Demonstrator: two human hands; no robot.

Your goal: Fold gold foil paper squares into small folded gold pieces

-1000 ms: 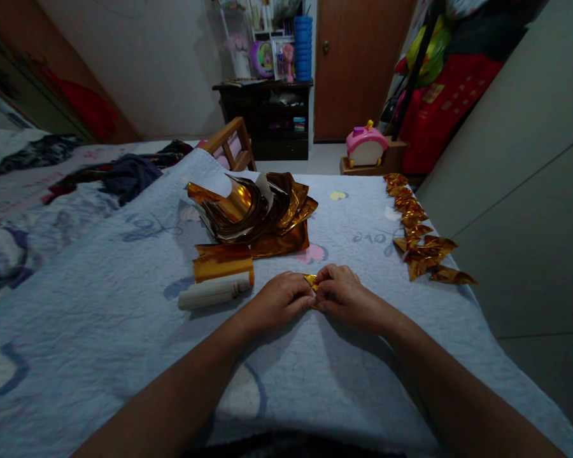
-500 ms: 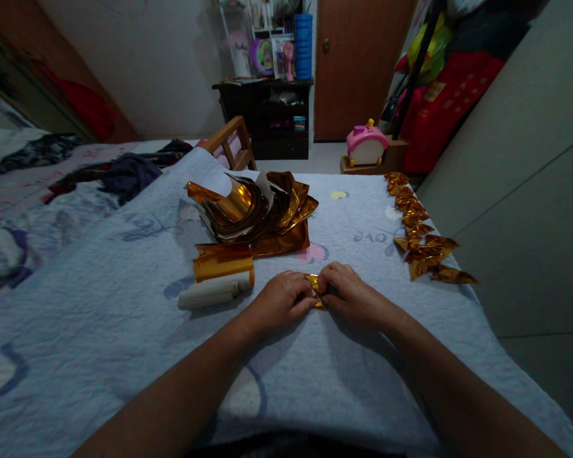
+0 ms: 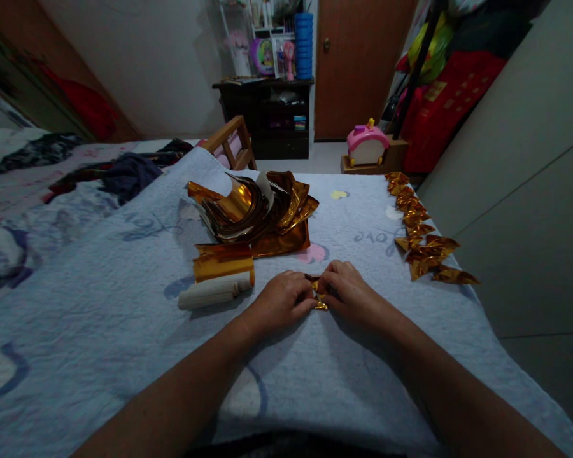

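Low over the blue-grey bedcover, my left hand point(image 3: 286, 296) and my right hand point(image 3: 344, 289) meet at a small piece of gold foil paper point(image 3: 320, 306). Both hands are closed on it, one at each side, with fingertips nearly touching. Most of the foil piece is hidden under the fingers; only its upper and lower ends show. Left of my hands lies a pale roll of paper point(image 3: 210, 293), against a gold foil sheet point(image 3: 224, 262). Behind them rests a thick curled stack of gold foil paper point(image 3: 239, 207).
Along the right edge of the bedcover point(image 3: 138, 280) runs a row of folded gold foil pieces point(image 3: 416, 222). A wooden chair point(image 3: 233, 143) stands past the far left corner. Beyond are a dark shelf point(image 3: 267, 121) and a pink toy point(image 3: 367, 143); clothes point(image 3: 131, 175) lie at left.
My right hand has shifted slightly, and the visible ends of the foil piece look different, the top darker and the bottom narrower. My left hand stays nearly in place.
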